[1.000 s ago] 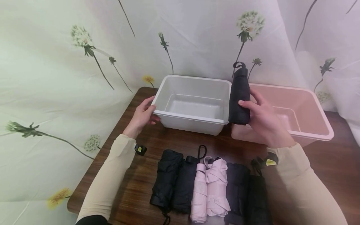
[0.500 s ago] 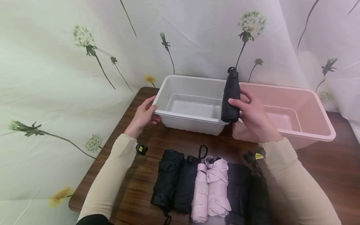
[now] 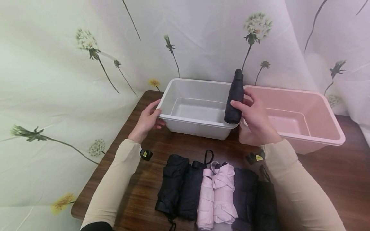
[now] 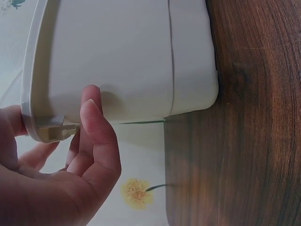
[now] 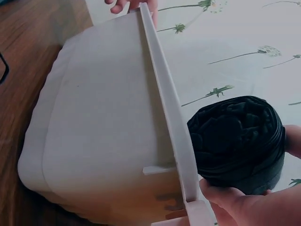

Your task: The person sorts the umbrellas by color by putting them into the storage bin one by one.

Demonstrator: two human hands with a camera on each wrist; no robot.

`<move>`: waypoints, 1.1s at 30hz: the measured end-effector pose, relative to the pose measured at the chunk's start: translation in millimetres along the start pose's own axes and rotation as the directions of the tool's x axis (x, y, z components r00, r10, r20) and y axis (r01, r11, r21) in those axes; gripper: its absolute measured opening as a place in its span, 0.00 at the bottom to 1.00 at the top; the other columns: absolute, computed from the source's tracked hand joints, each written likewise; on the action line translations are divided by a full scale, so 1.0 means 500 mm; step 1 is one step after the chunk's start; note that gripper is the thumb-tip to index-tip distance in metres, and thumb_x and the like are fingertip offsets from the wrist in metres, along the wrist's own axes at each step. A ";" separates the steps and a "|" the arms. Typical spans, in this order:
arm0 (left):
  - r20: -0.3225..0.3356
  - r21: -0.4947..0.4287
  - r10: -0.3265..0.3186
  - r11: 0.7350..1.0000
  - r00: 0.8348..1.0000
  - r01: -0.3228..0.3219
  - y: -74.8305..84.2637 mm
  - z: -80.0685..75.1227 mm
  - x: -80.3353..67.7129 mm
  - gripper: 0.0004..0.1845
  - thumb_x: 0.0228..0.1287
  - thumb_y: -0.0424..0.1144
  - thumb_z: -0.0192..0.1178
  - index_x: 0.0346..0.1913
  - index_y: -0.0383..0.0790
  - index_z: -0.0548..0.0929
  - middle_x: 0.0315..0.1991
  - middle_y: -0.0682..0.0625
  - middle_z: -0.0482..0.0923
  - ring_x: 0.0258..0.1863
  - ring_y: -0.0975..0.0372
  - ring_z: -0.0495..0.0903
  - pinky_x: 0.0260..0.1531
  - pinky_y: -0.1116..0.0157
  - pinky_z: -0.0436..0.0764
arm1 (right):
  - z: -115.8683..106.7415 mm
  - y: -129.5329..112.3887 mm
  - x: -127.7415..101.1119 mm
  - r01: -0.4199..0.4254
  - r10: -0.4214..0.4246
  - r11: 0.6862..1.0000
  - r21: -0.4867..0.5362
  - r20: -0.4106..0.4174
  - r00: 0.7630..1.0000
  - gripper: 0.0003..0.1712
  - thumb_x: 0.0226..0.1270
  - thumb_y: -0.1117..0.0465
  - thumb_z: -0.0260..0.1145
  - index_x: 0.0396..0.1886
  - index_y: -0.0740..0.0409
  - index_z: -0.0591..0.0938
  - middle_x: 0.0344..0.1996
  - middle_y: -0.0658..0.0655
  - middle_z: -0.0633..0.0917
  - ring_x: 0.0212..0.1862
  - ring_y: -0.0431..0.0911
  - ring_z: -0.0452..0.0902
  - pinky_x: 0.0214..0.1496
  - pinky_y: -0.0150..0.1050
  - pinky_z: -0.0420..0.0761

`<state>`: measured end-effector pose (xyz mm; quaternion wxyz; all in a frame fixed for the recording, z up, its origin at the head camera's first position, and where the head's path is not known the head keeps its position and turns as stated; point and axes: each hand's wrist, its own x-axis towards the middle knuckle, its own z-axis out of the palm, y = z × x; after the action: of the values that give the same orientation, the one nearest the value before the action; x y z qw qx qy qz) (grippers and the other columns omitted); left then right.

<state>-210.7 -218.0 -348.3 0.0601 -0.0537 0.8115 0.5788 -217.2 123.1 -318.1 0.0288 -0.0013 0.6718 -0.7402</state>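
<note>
My right hand (image 3: 255, 117) grips a folded black umbrella (image 3: 234, 99), held tilted over the right end of the white bin (image 3: 199, 124). In the right wrist view the umbrella's rolled end (image 5: 237, 143) shows just past the bin's rim. With my left hand (image 3: 147, 120) I hold the bin's left rim; the left wrist view has the thumb at the rim and the fingers (image 4: 99, 136) curled beneath it, against the outer wall. Inside, the bin's visible floor is bare. Nearer to me lie more folded umbrellas in a row: black ones (image 3: 172, 183) and two pink ones (image 3: 224, 195).
A pink bin (image 3: 318, 139) stands close to the right of the white one. Both are on a dark wooden table (image 3: 138, 192), with a flower-print curtain (image 3: 202, 38) behind. A black wrist strap loop (image 3: 208, 156) sticks out from the umbrella row.
My right hand has carried the black umbrella leftward, from between the two bins to over the white bin's right end. The left hand keeps its place on the rim.
</note>
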 end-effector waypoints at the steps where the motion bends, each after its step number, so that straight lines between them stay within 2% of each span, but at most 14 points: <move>1: 0.000 -0.003 0.001 1.000 1.000 -0.001 -0.003 0.000 0.003 0.24 0.68 0.41 0.43 0.67 0.54 0.57 0.47 0.40 0.69 0.38 0.43 0.79 0.33 0.55 0.79 | 0.000 -0.002 -0.001 0.008 -0.009 0.999 -0.035 -0.013 1.000 0.33 0.55 0.63 0.65 0.61 0.53 0.63 0.52 0.62 0.71 0.47 0.45 0.74 0.43 0.30 0.77; 4: 0.001 -0.016 0.002 1.000 1.000 -0.002 -0.015 0.000 0.015 0.24 0.68 0.43 0.44 0.66 0.56 0.58 0.46 0.41 0.69 0.36 0.44 0.80 0.31 0.56 0.80 | -0.002 -0.010 -0.008 0.045 -0.054 0.986 -0.159 -0.055 0.997 0.33 0.57 0.63 0.63 0.62 0.54 0.62 0.57 0.62 0.69 0.53 0.49 0.70 0.51 0.34 0.73; 7: -0.002 -0.021 0.006 1.000 1.000 -0.006 -0.031 0.000 0.027 0.24 0.68 0.45 0.45 0.66 0.59 0.58 0.47 0.41 0.69 0.35 0.47 0.80 0.30 0.57 0.80 | -0.007 -0.021 -0.017 0.078 -0.103 0.955 -0.285 -0.074 0.992 0.32 0.59 0.60 0.61 0.63 0.54 0.62 0.59 0.60 0.68 0.57 0.51 0.66 0.57 0.41 0.68; 9: -0.007 -0.011 0.010 1.000 1.000 -0.010 -0.038 0.000 0.032 0.24 0.67 0.46 0.45 0.65 0.61 0.58 0.47 0.42 0.69 0.34 0.48 0.81 0.29 0.58 0.80 | -0.011 -0.026 -0.026 0.100 -0.131 0.930 -0.353 -0.063 0.989 0.32 0.59 0.57 0.61 0.63 0.54 0.62 0.59 0.59 0.68 0.58 0.53 0.65 0.59 0.46 0.66; 12: -0.018 0.002 0.021 1.000 1.000 -0.021 -0.044 0.001 0.035 0.24 0.67 0.48 0.45 0.65 0.62 0.59 0.47 0.42 0.70 0.33 0.49 0.81 0.28 0.60 0.80 | -0.019 -0.031 -0.041 0.145 -0.169 0.886 -0.440 -0.016 0.986 0.32 0.59 0.56 0.61 0.62 0.54 0.62 0.59 0.57 0.68 0.59 0.52 0.65 0.60 0.47 0.66; 15: -0.018 0.013 0.030 0.999 0.999 -0.030 -0.045 0.003 0.036 0.24 0.67 0.48 0.45 0.65 0.62 0.58 0.47 0.42 0.69 0.34 0.49 0.81 0.29 0.59 0.80 | -0.030 -0.037 -0.060 0.193 -0.203 0.850 -0.490 0.032 0.979 0.33 0.60 0.55 0.61 0.63 0.56 0.61 0.60 0.57 0.67 0.60 0.53 0.64 0.61 0.48 0.66; 18: -0.018 0.015 0.032 0.999 0.999 -0.032 -0.044 0.003 0.036 0.24 0.67 0.48 0.45 0.65 0.62 0.58 0.47 0.42 0.70 0.34 0.49 0.81 0.29 0.59 0.80 | -0.043 -0.045 -0.082 0.215 -0.214 0.837 -0.503 0.061 0.975 0.34 0.59 0.55 0.62 0.63 0.57 0.60 0.61 0.57 0.66 0.60 0.53 0.63 0.61 0.49 0.66; 23: -0.022 0.013 0.034 0.999 0.999 -0.034 -0.043 0.001 0.037 0.24 0.67 0.47 0.45 0.65 0.62 0.58 0.46 0.43 0.70 0.33 0.50 0.81 0.27 0.60 0.80 | -0.069 -0.062 -0.121 0.222 -0.224 0.813 -0.539 0.063 0.972 0.34 0.59 0.55 0.62 0.63 0.55 0.60 0.61 0.55 0.65 0.60 0.51 0.62 0.62 0.49 0.65; 27: -0.023 0.018 0.037 0.999 0.999 -0.037 -0.042 0.001 0.036 0.24 0.67 0.48 0.45 0.65 0.61 0.58 0.46 0.43 0.69 0.33 0.49 0.81 0.28 0.60 0.80 | -0.095 -0.073 -0.151 0.232 -0.256 0.770 -0.594 0.046 0.966 0.33 0.59 0.57 0.62 0.63 0.52 0.60 0.59 0.54 0.67 0.58 0.49 0.65 0.60 0.45 0.68; 30: -0.019 0.026 0.043 0.999 0.999 -0.043 -0.042 0.000 0.034 0.25 0.67 0.48 0.45 0.66 0.61 0.57 0.47 0.42 0.69 0.34 0.48 0.81 0.29 0.58 0.80 | -0.113 -0.077 -0.174 0.242 -0.281 0.748 -0.618 0.036 0.959 0.33 0.59 0.59 0.63 0.63 0.49 0.61 0.57 0.53 0.68 0.55 0.43 0.67 0.56 0.32 0.71; 33: -0.015 0.033 0.047 0.998 0.999 -0.047 -0.044 -0.001 0.033 0.25 0.67 0.49 0.45 0.66 0.60 0.57 0.47 0.42 0.69 0.34 0.49 0.81 0.30 0.57 0.80 | -0.132 -0.076 -0.198 0.257 -0.301 0.737 -0.625 0.037 0.953 0.34 0.58 0.61 0.63 0.63 0.48 0.61 0.53 0.50 0.69 0.51 0.37 0.66 0.50 0.20 0.70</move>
<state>-223.6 -225.9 -371.0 0.0408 -0.0382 0.8224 0.5662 -122.4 196.6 -283.0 -0.1068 -0.0869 0.8710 -0.4716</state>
